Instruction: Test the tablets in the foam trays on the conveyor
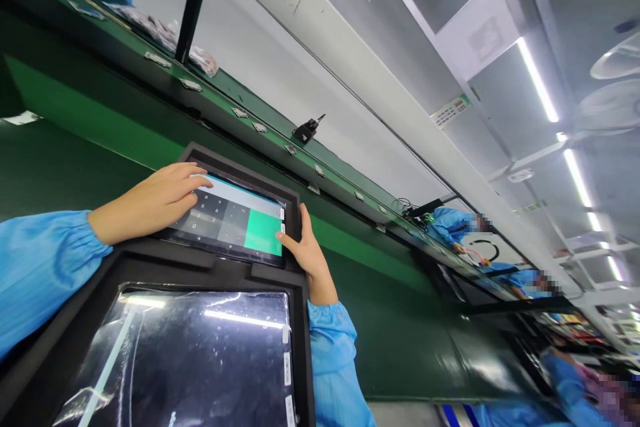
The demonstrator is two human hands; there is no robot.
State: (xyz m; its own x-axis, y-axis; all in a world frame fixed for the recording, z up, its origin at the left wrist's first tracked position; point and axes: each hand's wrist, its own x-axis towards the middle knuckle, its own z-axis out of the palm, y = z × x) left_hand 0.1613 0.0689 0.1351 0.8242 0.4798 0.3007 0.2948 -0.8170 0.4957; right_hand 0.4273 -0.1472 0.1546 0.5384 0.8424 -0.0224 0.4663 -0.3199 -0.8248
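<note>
The left hand (pixel 160 201) lies flat and open, palm down, with its fingertips on the upper left corner of a lit rectangular tablet with a grey number keypad and a bright green panel on its screen (pixel 235 220). The right hand (pixel 306 250) sits at that tablet's right edge, its thumb touching the border of the screen and its other fingers laid up along the wall beside it; whether it truly grips cannot be told. Both wrists come out of light blue elastic-cuffed sleeves (pixel 40 267).

The lit tablet rests in the far compartment of a black moulded foam tray (pixel 200 260). In the near compartment lies a second tablet with a dark screen under glossy, wrinkled clear film (pixel 195 353).

The tray stands on a dark green conveyor belt (pixel 390 320). Beyond it runs a green rail (pixel 225 90) carrying small pale tags, with a black clip-like fixture (pixel 307 129) on it. Far along the line, other people in blue smocks (pixel 450 223) work, well apart from the tray.
</note>
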